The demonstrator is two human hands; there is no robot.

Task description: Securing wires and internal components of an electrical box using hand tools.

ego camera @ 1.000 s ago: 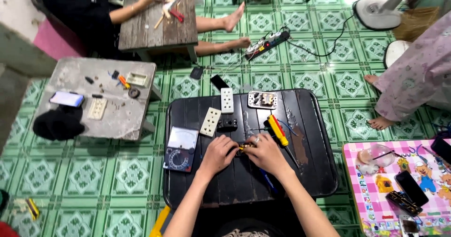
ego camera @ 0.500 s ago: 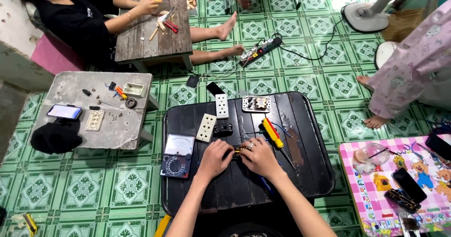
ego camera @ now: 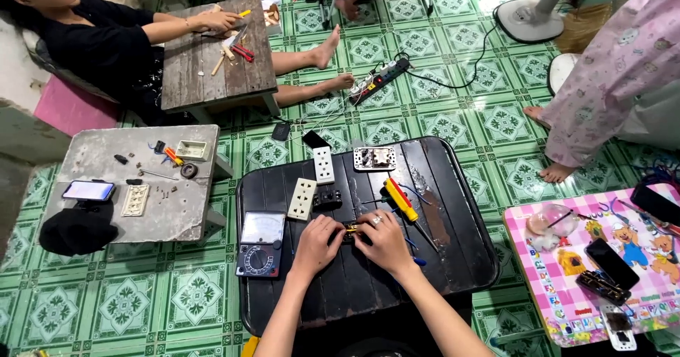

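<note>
My left hand [ego camera: 316, 241] and my right hand [ego camera: 382, 238] meet at the middle of a low black wooden table [ego camera: 453, 244], both pinching a small dark part with a yellow bit [ego camera: 350, 231] between the fingertips. A ring shows on my right hand. Just left of my left hand lies an analog multimeter [ego camera: 261, 243]. Beyond my hands lie two white socket plates [ego camera: 302, 198] [ego camera: 324, 164], a black socket insert [ego camera: 327, 198], a grey opened socket [ego camera: 374, 158] and a yellow-and-red screwdriver [ego camera: 399, 198].
A grey low table [ego camera: 85, 215] at left carries a phone, a socket plate and small parts. A seated person works at a wooden table [ego camera: 212, 59] at the back. A power strip [ego camera: 382, 78] lies on the tiled floor. A pink table [ego camera: 567, 286] stands right; another person stands far right.
The view has drifted slightly, so everything sits a little lower in frame. My hands stay together on the small part at the table's middle.
</note>
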